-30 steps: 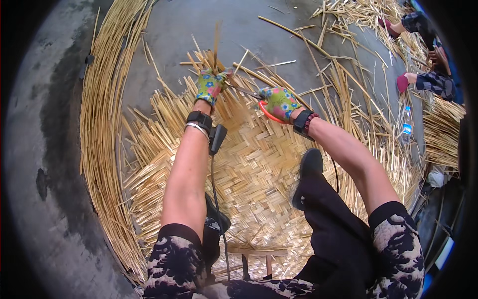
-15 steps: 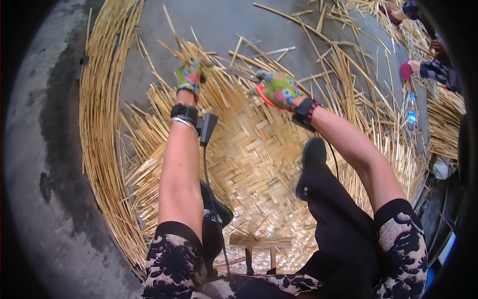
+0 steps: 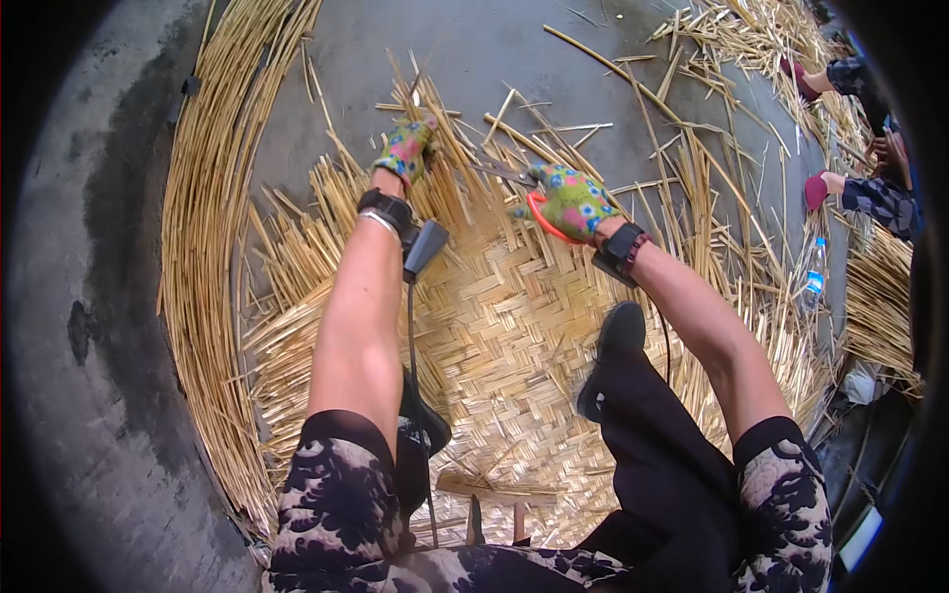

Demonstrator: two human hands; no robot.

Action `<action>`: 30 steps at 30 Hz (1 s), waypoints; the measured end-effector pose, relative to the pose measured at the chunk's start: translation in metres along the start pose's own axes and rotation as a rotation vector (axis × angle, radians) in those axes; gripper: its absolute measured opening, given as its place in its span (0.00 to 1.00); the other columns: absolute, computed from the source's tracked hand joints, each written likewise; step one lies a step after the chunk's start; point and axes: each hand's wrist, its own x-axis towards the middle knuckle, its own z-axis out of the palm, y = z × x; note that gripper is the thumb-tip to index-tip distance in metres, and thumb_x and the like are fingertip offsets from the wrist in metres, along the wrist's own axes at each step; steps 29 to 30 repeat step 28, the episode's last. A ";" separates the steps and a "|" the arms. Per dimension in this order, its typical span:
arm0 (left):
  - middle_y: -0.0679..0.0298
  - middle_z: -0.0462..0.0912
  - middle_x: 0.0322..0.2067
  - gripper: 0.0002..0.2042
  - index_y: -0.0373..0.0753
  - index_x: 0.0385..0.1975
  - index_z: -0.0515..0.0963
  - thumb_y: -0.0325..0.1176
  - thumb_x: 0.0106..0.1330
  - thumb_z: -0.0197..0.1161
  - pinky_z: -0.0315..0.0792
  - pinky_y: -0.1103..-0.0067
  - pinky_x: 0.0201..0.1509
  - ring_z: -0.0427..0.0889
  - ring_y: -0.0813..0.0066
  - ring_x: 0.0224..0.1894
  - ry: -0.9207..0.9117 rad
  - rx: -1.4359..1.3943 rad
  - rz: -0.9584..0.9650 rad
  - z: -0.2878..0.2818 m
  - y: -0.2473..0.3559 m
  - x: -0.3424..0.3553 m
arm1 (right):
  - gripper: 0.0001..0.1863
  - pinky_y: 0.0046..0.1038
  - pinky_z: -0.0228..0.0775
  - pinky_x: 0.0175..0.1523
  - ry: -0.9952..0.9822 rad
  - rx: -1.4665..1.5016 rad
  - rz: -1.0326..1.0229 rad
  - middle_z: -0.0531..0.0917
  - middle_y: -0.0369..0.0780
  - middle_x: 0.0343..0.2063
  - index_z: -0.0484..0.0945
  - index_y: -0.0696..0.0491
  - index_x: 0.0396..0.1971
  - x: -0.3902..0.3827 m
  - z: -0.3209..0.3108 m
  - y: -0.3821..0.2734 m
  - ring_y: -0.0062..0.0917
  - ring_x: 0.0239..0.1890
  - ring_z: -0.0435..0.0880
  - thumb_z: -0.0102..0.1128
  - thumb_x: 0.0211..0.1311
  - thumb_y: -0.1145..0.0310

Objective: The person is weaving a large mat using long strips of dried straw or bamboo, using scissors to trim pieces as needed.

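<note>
My left hand (image 3: 405,150), in a green floral glove, is closed around a bunch of split reed strips (image 3: 445,183) at the far edge of a woven mat (image 3: 504,316). To its right, my right hand (image 3: 573,201), gloved alike, grips a pair of scissors (image 3: 509,175) with orange-red handles. Their metal blades point left toward the strips beside my left hand. Whether the blades touch the strips cannot be made out. The mat's herringbone weave lies between my feet, with loose strip ends sticking out around its rim.
A long bundle of reeds (image 3: 213,198) curves along the left side. More loose reeds (image 3: 707,188) lie at the right, near a water bottle (image 3: 815,274). Another person's leg and red shoe (image 3: 817,190) show at the far right. A wooden piece (image 3: 494,488) rests on the mat near me.
The view has shifted slightly, so both hands sit a little further right in the picture. My left hand stays on the strips and my right hand keeps hold of the scissors.
</note>
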 end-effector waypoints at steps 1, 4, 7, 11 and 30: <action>0.73 0.63 0.13 0.10 0.41 0.25 0.71 0.41 0.56 0.59 0.60 0.83 0.16 0.63 0.84 0.13 -0.043 -0.042 0.017 -0.004 0.010 0.001 | 0.16 0.36 0.67 0.38 0.033 -0.009 -0.026 0.77 0.46 0.29 0.72 0.53 0.35 0.008 0.000 -0.005 0.39 0.34 0.77 0.48 0.51 0.58; 0.75 0.62 0.13 0.07 0.41 0.25 0.71 0.36 0.57 0.58 0.56 0.87 0.15 0.61 0.88 0.13 -0.120 -0.082 0.037 -0.008 0.028 -0.004 | 0.16 0.36 0.67 0.39 0.075 -0.025 -0.069 0.78 0.45 0.29 0.73 0.54 0.34 0.027 0.006 -0.008 0.39 0.34 0.77 0.48 0.51 0.57; 0.76 0.67 0.16 0.05 0.39 0.27 0.73 0.31 0.55 0.60 0.56 0.88 0.15 0.63 0.89 0.14 -0.186 0.104 0.107 -0.016 0.042 -0.004 | 0.17 0.35 0.68 0.39 0.070 -0.050 -0.092 0.78 0.45 0.30 0.73 0.55 0.34 0.030 0.005 -0.024 0.39 0.34 0.77 0.47 0.52 0.57; 0.73 0.73 0.19 0.11 0.37 0.33 0.76 0.35 0.52 0.63 0.60 0.88 0.17 0.67 0.88 0.17 -0.165 0.281 0.254 -0.011 0.044 -0.001 | 0.17 0.35 0.69 0.38 0.083 -0.120 -0.064 0.78 0.45 0.31 0.73 0.55 0.35 0.040 0.010 -0.033 0.38 0.35 0.77 0.47 0.52 0.58; 0.65 0.80 0.21 0.11 0.39 0.32 0.78 0.38 0.52 0.63 0.65 0.86 0.17 0.74 0.83 0.17 -0.100 0.152 0.461 0.004 0.055 -0.026 | 0.15 0.36 0.68 0.37 -0.037 -0.014 -0.075 0.79 0.46 0.28 0.76 0.52 0.33 0.039 0.016 -0.044 0.39 0.32 0.78 0.48 0.51 0.59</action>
